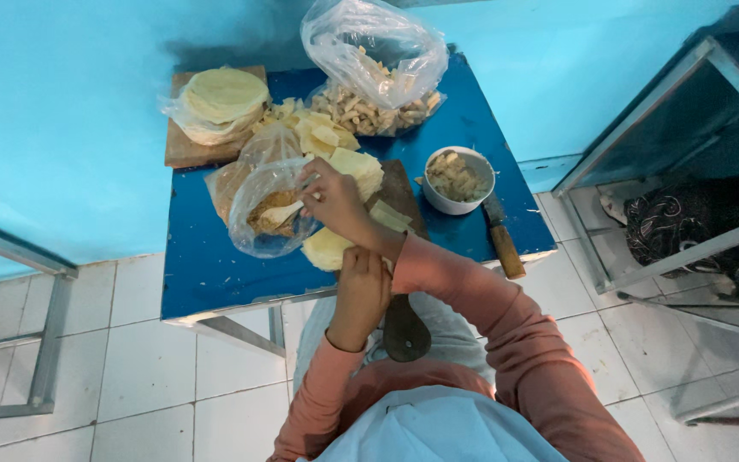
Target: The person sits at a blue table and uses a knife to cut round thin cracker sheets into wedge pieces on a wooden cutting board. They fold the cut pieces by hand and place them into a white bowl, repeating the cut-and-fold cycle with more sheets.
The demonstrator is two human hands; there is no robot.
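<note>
Spoon [282, 214] — right hand [333, 198] pinching

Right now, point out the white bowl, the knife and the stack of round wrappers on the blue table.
white bowl [434, 198]: head view, on its near outer wall.
knife [507, 248]: head view, on the wooden handle.
stack of round wrappers [226, 94]: head view, on the top sheet's middle.

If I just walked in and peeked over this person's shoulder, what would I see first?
First you would see the bright blue table against the blue wall, covered with pale yellow food. In the middle, the right hand reaches into a clear plastic bag of brownish filling, while the left hand rests at the table's near edge by a round wrapper. At the back sits a big bag of cut pieces, and a white bowl stands on the right.
</note>
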